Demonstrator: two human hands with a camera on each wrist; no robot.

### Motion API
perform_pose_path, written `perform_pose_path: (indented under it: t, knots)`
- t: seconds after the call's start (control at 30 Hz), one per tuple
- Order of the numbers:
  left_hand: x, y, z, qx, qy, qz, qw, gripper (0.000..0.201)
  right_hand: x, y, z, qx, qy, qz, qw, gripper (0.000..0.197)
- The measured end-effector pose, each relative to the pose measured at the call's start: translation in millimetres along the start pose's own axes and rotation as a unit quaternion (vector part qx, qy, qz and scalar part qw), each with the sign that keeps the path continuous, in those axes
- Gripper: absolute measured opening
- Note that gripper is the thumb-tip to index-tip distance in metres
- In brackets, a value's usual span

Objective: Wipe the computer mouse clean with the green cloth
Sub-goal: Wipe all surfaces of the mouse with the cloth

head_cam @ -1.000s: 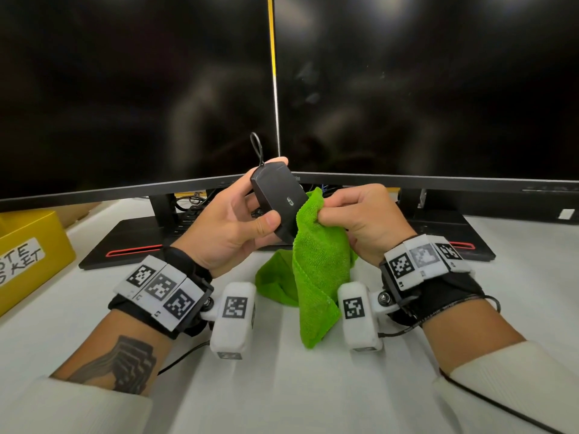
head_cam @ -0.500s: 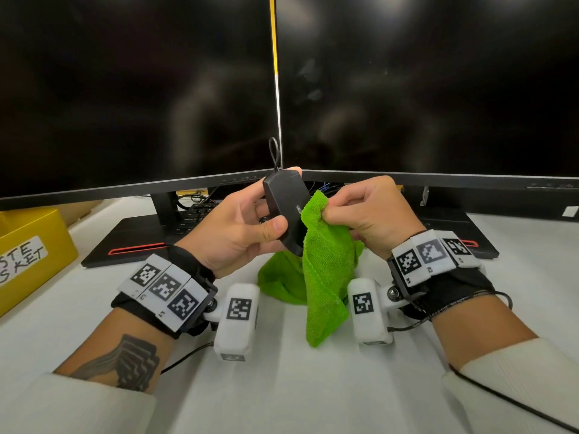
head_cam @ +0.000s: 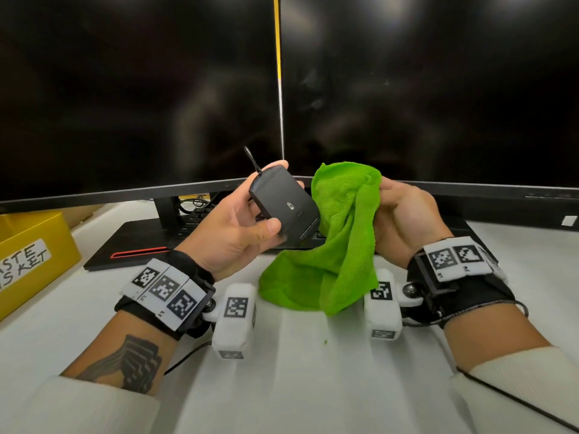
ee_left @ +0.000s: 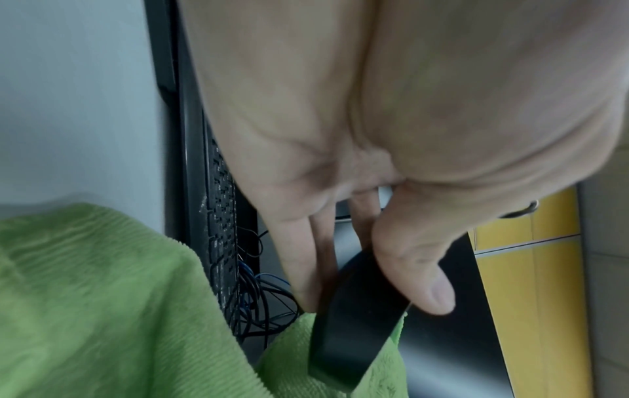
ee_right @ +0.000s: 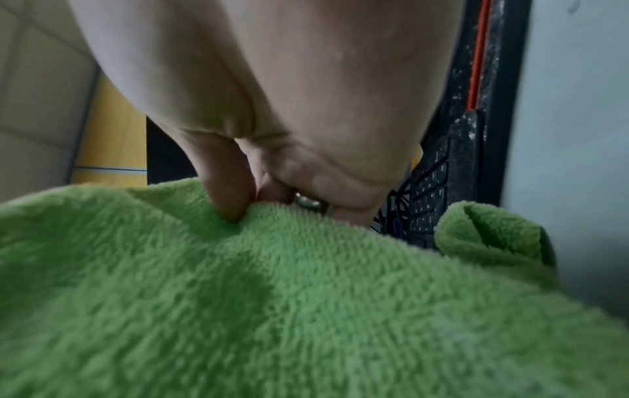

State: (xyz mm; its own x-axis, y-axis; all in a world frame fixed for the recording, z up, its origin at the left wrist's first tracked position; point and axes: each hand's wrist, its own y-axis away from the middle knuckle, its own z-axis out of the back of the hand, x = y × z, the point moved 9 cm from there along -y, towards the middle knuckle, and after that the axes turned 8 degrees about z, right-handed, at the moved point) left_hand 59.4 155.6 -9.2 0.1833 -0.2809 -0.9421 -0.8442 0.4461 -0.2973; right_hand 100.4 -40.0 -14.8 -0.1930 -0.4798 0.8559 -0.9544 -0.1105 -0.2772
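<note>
Our left hand (head_cam: 232, 227) grips the mouse (head_cam: 283, 208) off the desk, thumb along its near edge and fingers curled behind, its dark underside tilted toward us. Our right hand (head_cam: 404, 220) has the cloth (head_cam: 341, 239) bunched in curled fingers just right of the mouse; the cloth's tail drapes onto the white desk (head_cam: 297, 371) below. From the left wrist view the cloth touches the mouse's far end.

The hold looks light, so we judge that a firm rub from the right could twist the mouse out of our fingers. The short cable loop (head_cam: 252, 159) at its far end might snag the pile. The hanging tail could drag across the keyboard (head_cam: 200, 220) beyond.
</note>
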Motion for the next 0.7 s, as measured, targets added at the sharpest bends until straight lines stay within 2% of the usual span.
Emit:
perform_pose_path:
  t: [0.13,0.3,0.43,0.53,0.63,0.7]
  knots:
    - [-5,0,1,-0.003,0.013,-0.010,1.000,0.080,-1,2,-4,0.027,-0.029,-0.011,0.999,0.055]
    - [-6,1,4,-0.010,0.016,-0.010,1.000,0.080,-5,2,-2,0.036,-0.050,-0.016,0.998,0.042]
    - [-6,0,0,-0.001,0.023,-0.006,1.000,0.079,-9,6,-8,0.057,-0.042,-0.034,0.997,0.056]
    - [-7,0,1,-0.006,0.025,-0.002,1.000,0.080,-13,9,-16,0.074,0.010,-0.036,0.997,0.062]
    - [-6,2,-2,0.018,0.035,0.007,0.999,0.094,-12,10,-29,0.098,0.068,-0.014,0.993,0.026]
    - [-5,2,-4,0.028,0.036,0.010,0.999,0.096,-5,11,-33,0.102,0.107,0.025,0.989,0.014]
